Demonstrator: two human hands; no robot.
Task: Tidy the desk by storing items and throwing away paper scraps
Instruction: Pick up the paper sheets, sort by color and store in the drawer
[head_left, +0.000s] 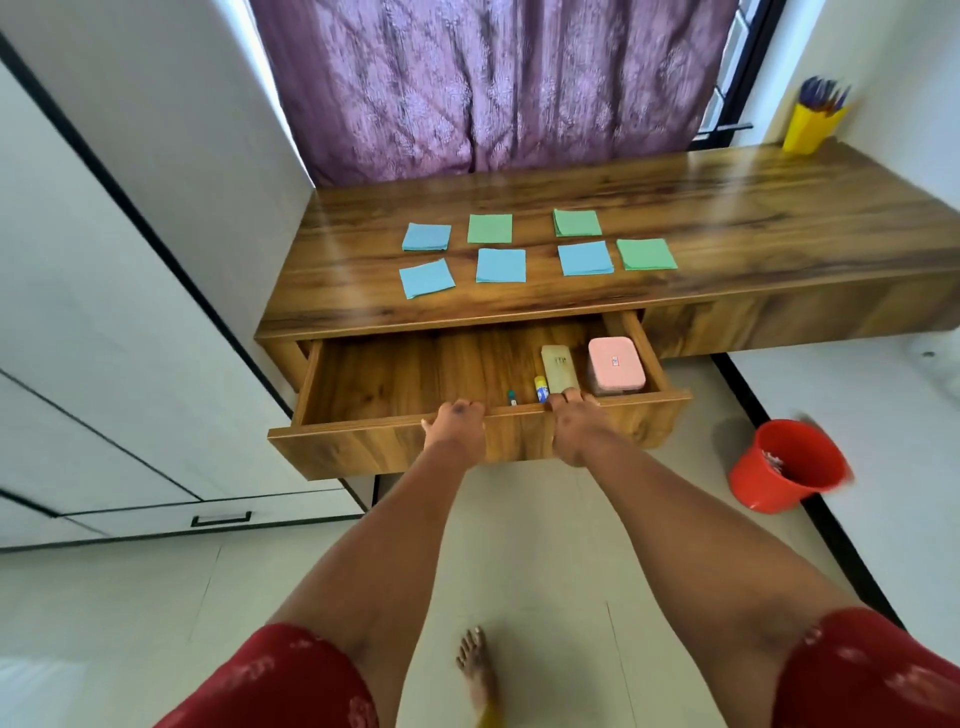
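Both my hands are on the front panel of the open wooden drawer (519, 439). Left hand (456, 431) and right hand (571, 426) have fingers curled over the panel's top edge, gripping it. The hands sit near each other, right of the panel's centre.

Drawer is pulled well out from under the wooden desk (727, 208). Its long axis runs left-right, parallel to the desk edge; its open face points toward me.

Contents are bunched at the right end: pink lidded plastic box (615, 361), tan rectangular packet (558, 369), small glue stick with a yellow cap (541, 388) and a small pen-like item (512, 398) that I can't identify.

Seven square paper pads (501, 265) remain on the desktop, four blue and three green, in two loose rows, well apart from the drawer.

Risks as I judge them:
- Off-centre grip could rack the drawer and make it bind on its runners.
- A hard push could slide the loose glue stick and pink box around.
- Fingertips over the edge could get pinched if it closes fast.
- Closing now would leave the pads unstored.

Red plastic bucket (789, 465) is on the floor at right, presumably for scraps.
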